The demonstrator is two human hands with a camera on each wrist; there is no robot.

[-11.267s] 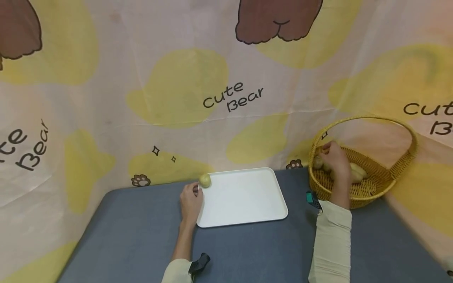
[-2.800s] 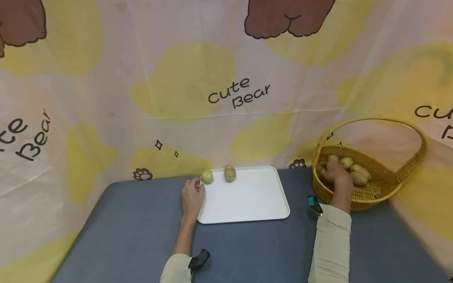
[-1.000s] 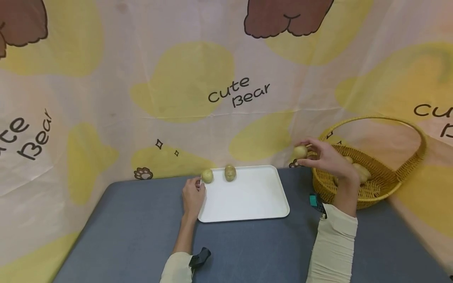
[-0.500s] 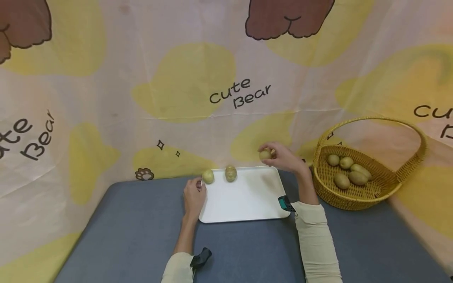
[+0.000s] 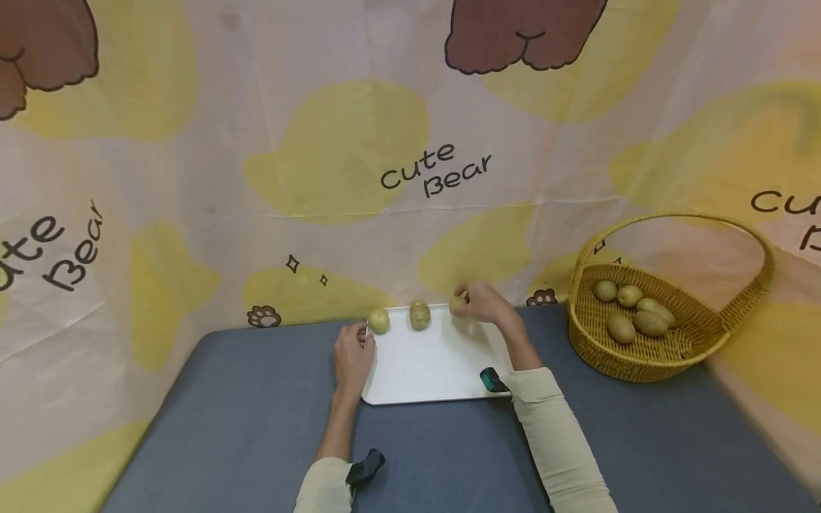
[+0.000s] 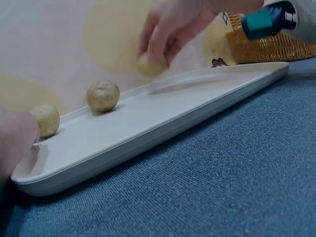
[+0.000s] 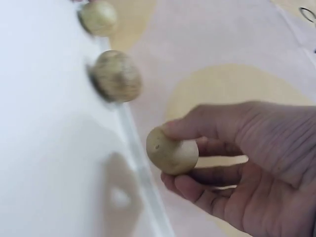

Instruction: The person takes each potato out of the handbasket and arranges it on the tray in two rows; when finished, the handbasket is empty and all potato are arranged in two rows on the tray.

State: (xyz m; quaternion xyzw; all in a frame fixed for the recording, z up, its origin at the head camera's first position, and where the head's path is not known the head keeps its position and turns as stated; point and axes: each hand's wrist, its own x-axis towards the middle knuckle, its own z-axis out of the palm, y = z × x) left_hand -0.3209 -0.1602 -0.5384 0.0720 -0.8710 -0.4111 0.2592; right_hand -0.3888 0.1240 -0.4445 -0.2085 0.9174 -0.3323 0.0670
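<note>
My right hand (image 5: 484, 302) pinches a small round potato (image 7: 170, 150) between thumb and fingers. In the left wrist view that potato hangs just above the far side of the white tray (image 5: 436, 363). Two other potatoes lie along the tray's far edge: a pale one (image 5: 378, 320) at the far left corner and a rougher, browner one (image 5: 420, 315) to its right. My left hand (image 5: 353, 360) holds the tray's left rim with curled fingers, close to the pale potato.
A yellow wicker basket (image 5: 616, 367) with a tall handle stands on the right, with several potatoes (image 5: 651, 323) inside. A grey-blue cloth (image 5: 269, 413) covers the table. Behind it hangs a printed curtain (image 5: 321, 157).
My right hand has carried the potato out of the basket, leftward and down to the tray's far edge. Earlier, the brown potato came onto the tray. My left hand has stayed at the rim.
</note>
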